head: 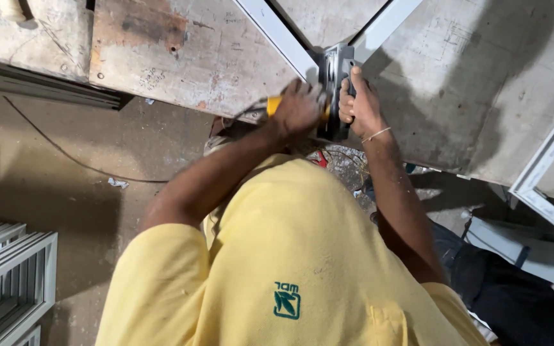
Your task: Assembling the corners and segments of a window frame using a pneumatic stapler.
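Yellow shirt (289,256) nearest; both forearms reached forward. Left hand (297,109), blurred, curled shut around yellow-handled tool (274,104). Right hand (359,102) gripped grey corner clamp (336,70), fingers wrapped, where two white frame bars (277,32) met on workbench (181,57).

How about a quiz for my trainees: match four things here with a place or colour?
1 left hand
2 right hand
3 shirt
4 frames

A gripping the dark clamp
B on the floor, lower left
C closed around the tool's handle
D yellow all over

Pairs: 1-C, 2-A, 3-D, 4-B
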